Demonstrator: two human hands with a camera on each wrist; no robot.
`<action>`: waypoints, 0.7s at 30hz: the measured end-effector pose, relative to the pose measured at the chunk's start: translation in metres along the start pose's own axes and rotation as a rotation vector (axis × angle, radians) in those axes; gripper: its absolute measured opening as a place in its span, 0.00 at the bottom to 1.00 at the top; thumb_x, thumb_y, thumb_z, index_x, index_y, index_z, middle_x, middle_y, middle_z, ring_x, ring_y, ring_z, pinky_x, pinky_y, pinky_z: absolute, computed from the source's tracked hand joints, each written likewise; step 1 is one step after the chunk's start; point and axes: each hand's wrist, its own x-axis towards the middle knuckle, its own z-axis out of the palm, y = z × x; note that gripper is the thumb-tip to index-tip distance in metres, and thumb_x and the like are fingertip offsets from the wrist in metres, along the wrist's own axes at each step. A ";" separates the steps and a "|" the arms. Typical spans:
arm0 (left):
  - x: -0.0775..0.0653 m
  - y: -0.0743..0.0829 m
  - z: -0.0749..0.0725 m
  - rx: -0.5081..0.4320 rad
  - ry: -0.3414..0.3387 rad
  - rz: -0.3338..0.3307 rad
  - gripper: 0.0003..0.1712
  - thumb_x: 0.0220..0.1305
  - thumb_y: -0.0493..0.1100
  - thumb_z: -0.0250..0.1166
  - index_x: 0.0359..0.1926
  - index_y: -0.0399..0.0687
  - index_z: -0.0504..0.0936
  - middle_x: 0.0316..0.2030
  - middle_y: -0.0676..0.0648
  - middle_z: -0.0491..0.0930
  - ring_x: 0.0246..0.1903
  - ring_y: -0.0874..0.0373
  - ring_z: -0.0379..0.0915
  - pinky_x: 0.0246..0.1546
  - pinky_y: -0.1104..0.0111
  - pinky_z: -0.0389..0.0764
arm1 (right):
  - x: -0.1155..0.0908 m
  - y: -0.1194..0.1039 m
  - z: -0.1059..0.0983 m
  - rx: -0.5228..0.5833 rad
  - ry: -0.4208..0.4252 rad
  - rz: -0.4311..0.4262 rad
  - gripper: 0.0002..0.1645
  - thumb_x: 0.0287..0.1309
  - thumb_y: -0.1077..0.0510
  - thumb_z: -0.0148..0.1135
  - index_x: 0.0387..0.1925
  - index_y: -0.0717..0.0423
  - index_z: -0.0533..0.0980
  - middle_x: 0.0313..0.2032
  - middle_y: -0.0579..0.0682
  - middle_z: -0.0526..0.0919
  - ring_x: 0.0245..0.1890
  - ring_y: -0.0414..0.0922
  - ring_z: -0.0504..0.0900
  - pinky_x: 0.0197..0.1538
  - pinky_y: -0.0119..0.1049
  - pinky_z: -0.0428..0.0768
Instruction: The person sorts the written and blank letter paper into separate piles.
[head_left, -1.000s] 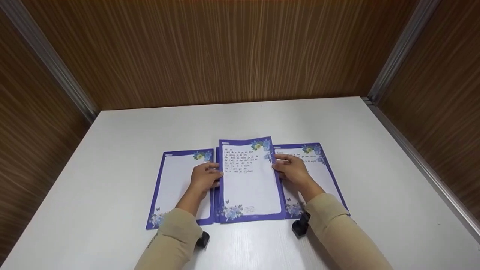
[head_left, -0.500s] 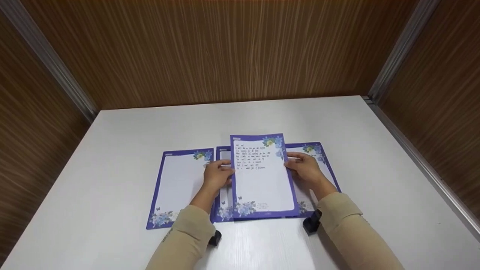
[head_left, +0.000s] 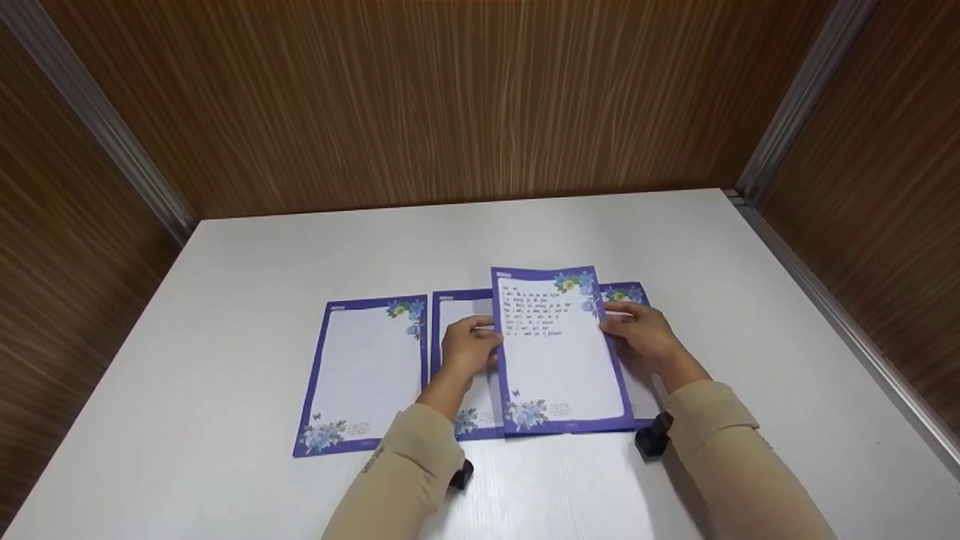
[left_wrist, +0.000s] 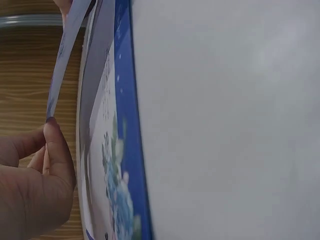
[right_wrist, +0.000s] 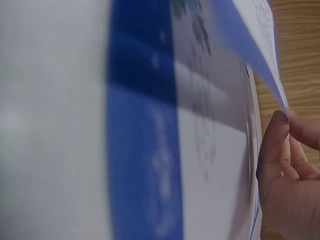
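Both hands hold a purple-bordered sheet of paper (head_left: pixel 562 367) with flowers in its corners and handwritten lines near the top. My left hand (head_left: pixel 469 349) pinches its left edge, and my right hand (head_left: pixel 645 337) pinches its right edge. The wrist views show thumb and fingers meeting on the paper's edge, with the sheet raised off the table. Beneath it lie a middle sheet (head_left: pixel 461 311) and a right sheet (head_left: pixel 641 390) of the same design, both partly covered. At the left, a matching sheet (head_left: pixel 367 375) lies flat with no handwriting visible on it.
The white table (head_left: pixel 187 375) carries all the sheets. Brown wood-grain panels (head_left: pixel 480 105) enclose it at the back and both sides. A black wrist device (head_left: pixel 654 439) sits under the right sleeve, and another (head_left: pixel 463 475) under the left.
Both hands have carried the written sheet to the right, from over the middle sheet to largely over the right one. More of the left and middle sheets shows now.
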 end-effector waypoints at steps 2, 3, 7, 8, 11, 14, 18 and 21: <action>-0.001 0.001 0.005 0.005 0.004 0.017 0.17 0.57 0.28 0.64 0.50 0.36 0.81 0.35 0.44 0.81 0.28 0.58 0.77 0.28 0.68 0.83 | 0.001 0.000 -0.005 -0.018 0.001 -0.001 0.30 0.63 0.60 0.60 0.65 0.62 0.66 0.56 0.63 0.75 0.42 0.44 0.79 0.43 0.31 0.77; -0.001 0.001 0.008 0.008 0.007 0.021 0.17 0.57 0.28 0.64 0.49 0.36 0.81 0.34 0.44 0.81 0.28 0.58 0.77 0.28 0.68 0.83 | 0.001 0.001 -0.007 -0.024 0.002 0.001 0.30 0.63 0.60 0.60 0.65 0.62 0.66 0.56 0.64 0.74 0.42 0.44 0.78 0.43 0.31 0.77; -0.001 0.001 0.020 0.010 0.023 0.024 0.17 0.56 0.28 0.64 0.48 0.36 0.82 0.33 0.45 0.81 0.26 0.59 0.77 0.27 0.69 0.82 | 0.002 0.002 -0.016 -0.040 0.008 0.013 0.31 0.63 0.60 0.60 0.66 0.63 0.65 0.56 0.64 0.74 0.43 0.45 0.79 0.46 0.32 0.77; -0.001 0.001 0.023 0.008 0.025 0.024 0.16 0.56 0.28 0.64 0.48 0.36 0.82 0.32 0.45 0.81 0.26 0.59 0.76 0.27 0.69 0.82 | 0.003 0.002 -0.018 -0.043 0.011 0.017 0.32 0.63 0.59 0.60 0.66 0.62 0.65 0.56 0.64 0.74 0.44 0.46 0.79 0.47 0.33 0.77; -0.001 0.001 0.031 0.002 0.032 0.028 0.16 0.56 0.28 0.64 0.47 0.36 0.82 0.32 0.45 0.81 0.26 0.59 0.76 0.26 0.69 0.82 | 0.004 0.003 -0.024 -0.043 0.016 0.036 0.33 0.63 0.58 0.61 0.66 0.61 0.64 0.56 0.63 0.73 0.45 0.47 0.78 0.48 0.34 0.77; -0.002 0.001 0.037 -0.007 0.035 0.029 0.16 0.55 0.28 0.65 0.47 0.36 0.82 0.31 0.46 0.80 0.25 0.60 0.76 0.25 0.70 0.82 | 0.005 0.005 -0.029 -0.030 0.005 0.034 0.33 0.64 0.58 0.59 0.67 0.61 0.63 0.57 0.64 0.72 0.46 0.48 0.78 0.48 0.34 0.78; -0.002 0.001 0.044 -0.025 0.035 0.031 0.16 0.55 0.28 0.65 0.47 0.36 0.82 0.31 0.45 0.80 0.24 0.60 0.75 0.24 0.70 0.81 | 0.004 0.006 -0.036 -0.019 -0.018 0.018 0.32 0.65 0.58 0.57 0.68 0.62 0.61 0.59 0.65 0.70 0.47 0.49 0.76 0.47 0.32 0.78; -0.002 0.002 0.049 -0.018 0.037 0.040 0.16 0.55 0.28 0.66 0.47 0.36 0.82 0.31 0.45 0.80 0.24 0.60 0.75 0.24 0.70 0.81 | 0.004 0.007 -0.041 -0.016 -0.026 0.021 0.32 0.66 0.57 0.56 0.68 0.62 0.61 0.60 0.65 0.69 0.47 0.48 0.76 0.46 0.32 0.78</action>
